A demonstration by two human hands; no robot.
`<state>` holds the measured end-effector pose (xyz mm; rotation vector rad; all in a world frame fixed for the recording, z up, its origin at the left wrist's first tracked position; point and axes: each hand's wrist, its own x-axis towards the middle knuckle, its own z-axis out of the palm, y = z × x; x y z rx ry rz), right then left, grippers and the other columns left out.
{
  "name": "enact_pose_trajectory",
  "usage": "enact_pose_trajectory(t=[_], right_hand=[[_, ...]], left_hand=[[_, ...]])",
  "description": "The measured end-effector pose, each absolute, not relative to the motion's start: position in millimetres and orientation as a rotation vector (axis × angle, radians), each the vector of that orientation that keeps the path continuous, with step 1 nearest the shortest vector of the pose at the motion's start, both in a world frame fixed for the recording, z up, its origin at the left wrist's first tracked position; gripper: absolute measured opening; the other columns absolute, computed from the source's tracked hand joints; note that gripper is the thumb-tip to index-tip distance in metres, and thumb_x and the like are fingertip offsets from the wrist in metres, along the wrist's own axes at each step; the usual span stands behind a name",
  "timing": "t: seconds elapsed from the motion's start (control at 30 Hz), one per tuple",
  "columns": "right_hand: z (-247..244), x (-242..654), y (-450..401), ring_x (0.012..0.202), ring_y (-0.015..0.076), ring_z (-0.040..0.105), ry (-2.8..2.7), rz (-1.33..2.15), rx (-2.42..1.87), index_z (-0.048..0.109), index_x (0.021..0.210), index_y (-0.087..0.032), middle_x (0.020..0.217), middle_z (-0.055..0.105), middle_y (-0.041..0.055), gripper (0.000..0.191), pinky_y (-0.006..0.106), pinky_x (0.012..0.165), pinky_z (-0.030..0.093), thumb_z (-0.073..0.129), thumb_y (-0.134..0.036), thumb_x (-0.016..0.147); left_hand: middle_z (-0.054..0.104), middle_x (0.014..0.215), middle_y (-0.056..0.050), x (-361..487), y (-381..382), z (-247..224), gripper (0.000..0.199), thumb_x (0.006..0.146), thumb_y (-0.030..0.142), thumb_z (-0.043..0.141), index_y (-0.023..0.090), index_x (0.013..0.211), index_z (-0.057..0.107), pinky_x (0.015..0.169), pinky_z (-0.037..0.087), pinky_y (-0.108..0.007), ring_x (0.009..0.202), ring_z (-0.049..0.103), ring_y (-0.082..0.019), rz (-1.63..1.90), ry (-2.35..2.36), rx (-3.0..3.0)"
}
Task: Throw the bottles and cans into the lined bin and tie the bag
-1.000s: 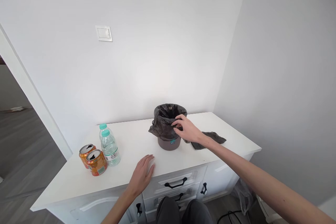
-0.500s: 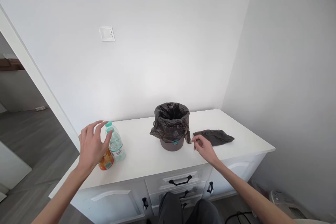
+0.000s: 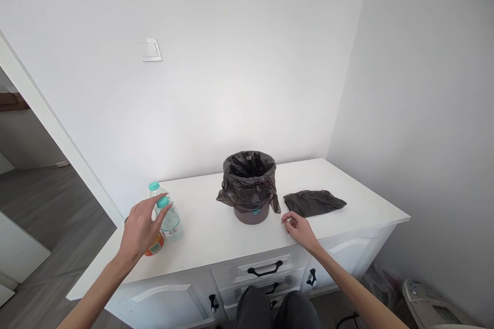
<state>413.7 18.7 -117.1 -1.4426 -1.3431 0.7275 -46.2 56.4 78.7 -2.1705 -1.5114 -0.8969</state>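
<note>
My left hand [image 3: 139, 230] is at the bottles on the left of the white counter. Its thumb and fingertips are apart on either side of the teal cap of the front clear water bottle [image 3: 171, 222]; firm contact does not show. A second clear bottle's teal cap [image 3: 154, 185] rises behind. The hand partly covers a bottle with an orange label [image 3: 155, 245]. Loosely curled and holding nothing, my right hand [image 3: 301, 230] hovers by the counter's front edge. Between the hands stands a small bin [image 3: 252, 217] lined with a black plastic bag [image 3: 249, 187].
Another black plastic bag [image 3: 314, 202] lies flattened on the counter [image 3: 216, 236], right of the bin. Below are drawers and doors with black handles [image 3: 265, 268]. A wall stands behind, with a light switch [image 3: 152, 50]. A pale appliance [image 3: 432, 303] sits at lower right.
My left hand has come down over the bottles, and its fingers have narrowed around the front cap. My right hand is slightly lower, away from the flattened bag. The view has shifted a little.
</note>
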Motion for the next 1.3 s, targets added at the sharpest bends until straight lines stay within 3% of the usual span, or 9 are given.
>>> enact_pose_trajectory(t=[0.1, 0.2, 0.33, 0.43, 0.57, 0.8, 1.1, 1.2, 1.3], right_hand=[[-118, 415, 19, 0.061, 0.0194, 0.060, -1.348, 0.732, -1.433, 0.067, 0.089, -0.022, 0.061, 0.060, -0.0031, 0.020, 0.030, 0.063, 0.044, 0.054, -0.035, 0.080], [-117, 415, 19, 0.062, 0.0195, 0.060, -1.349, 0.730, -1.424, 0.067, 0.088, -0.022, 0.063, 0.061, -0.0024, 0.019, 0.030, 0.063, 0.044, 0.054, -0.033, 0.079], [-115, 415, 18, 0.061, 0.0189, 0.058, -1.344, 0.728, -1.416, 0.066, 0.087, -0.023, 0.061, 0.059, -0.0029, 0.017, 0.029, 0.062, 0.043, 0.053, -0.031, 0.080], [-111, 416, 16, 0.061, 0.0183, 0.057, -1.346, 0.737, -1.405, 0.066, 0.087, -0.023, 0.065, 0.060, -0.0025, 0.016, 0.028, 0.061, 0.042, 0.053, -0.032, 0.082], [-110, 418, 16, 0.062, 0.0182, 0.057, -1.352, 0.738, -1.394, 0.066, 0.087, -0.023, 0.065, 0.059, -0.0024, 0.016, 0.028, 0.061, 0.042, 0.053, -0.032, 0.083], [-115, 423, 22, 0.061, 0.0179, 0.057, -1.353, 0.733, -1.383, 0.067, 0.088, -0.023, 0.062, 0.057, -0.0034, 0.017, 0.028, 0.062, 0.043, 0.053, -0.030, 0.081], [-116, 423, 23, 0.061, 0.0182, 0.058, -1.367, 0.698, -1.398, 0.067, 0.088, -0.023, 0.063, 0.057, -0.0026, 0.018, 0.029, 0.063, 0.045, 0.052, -0.030, 0.081], [-116, 422, 23, 0.061, 0.0181, 0.057, -1.365, 0.700, -1.418, 0.067, 0.087, -0.024, 0.063, 0.057, -0.0027, 0.018, 0.029, 0.063, 0.045, 0.052, -0.031, 0.080], [-115, 424, 25, 0.061, 0.0182, 0.059, -1.329, 0.798, -1.380, 0.068, 0.087, -0.023, 0.061, 0.057, -0.0034, 0.018, 0.029, 0.063, 0.046, 0.055, -0.032, 0.079]], left_hand=[[0.076, 0.121, -0.005, -21, 41, 105, 0.046, 0.098, 0.059, 0.049, 0.030, 0.129, 0.065, 0.077, 0.056, -0.038, 0.098, 0.072, -0.029, -1.044, -1.622, -2.173], [0.075, 0.122, 0.000, 20, 23, 156, 0.036, 0.096, 0.055, 0.059, 0.033, 0.124, 0.067, 0.069, 0.057, -0.034, 0.092, 0.074, -0.024, -1.386, -1.512, -2.072], [0.075, 0.119, -0.001, 84, 13, 224, 0.033, 0.097, 0.040, 0.065, 0.031, 0.129, 0.063, 0.097, 0.059, -0.046, 0.114, 0.071, -0.023, -1.817, -1.035, -2.087], [0.074, 0.121, -0.001, 123, 28, 244, 0.031, 0.099, 0.042, 0.062, 0.031, 0.128, 0.062, 0.100, 0.059, -0.046, 0.116, 0.070, -0.021, -1.835, -0.904, -2.265], [0.075, 0.120, -0.002, 154, 70, 225, 0.038, 0.094, 0.054, 0.065, 0.026, 0.120, 0.066, 0.101, 0.058, -0.040, 0.111, 0.072, -0.020, -1.677, -0.995, -2.594], [0.077, 0.119, -0.005, 162, 125, 174, 0.050, 0.085, 0.066, 0.068, 0.027, 0.115, 0.067, 0.097, 0.058, -0.040, 0.107, 0.075, -0.026, -1.214, -1.283, -2.962], [0.078, 0.118, 0.001, 169, 145, 166, 0.038, 0.084, 0.061, 0.068, 0.032, 0.107, 0.074, 0.100, 0.055, -0.040, 0.114, 0.071, -0.029, -0.723, -1.350, -3.011], [0.076, 0.124, -0.001, 169, 145, 163, 0.046, 0.086, 0.067, 0.062, 0.033, 0.115, 0.075, 0.097, 0.057, -0.041, 0.110, 0.072, -0.030, -0.701, -1.385, -2.961], [0.065, 0.143, -0.004, 159, 140, 151, 0.059, 0.090, 0.071, 0.055, 0.032, 0.134, 0.065, 0.095, 0.058, -0.042, 0.114, 0.071, -0.031, -0.803, -1.494, -2.924]])
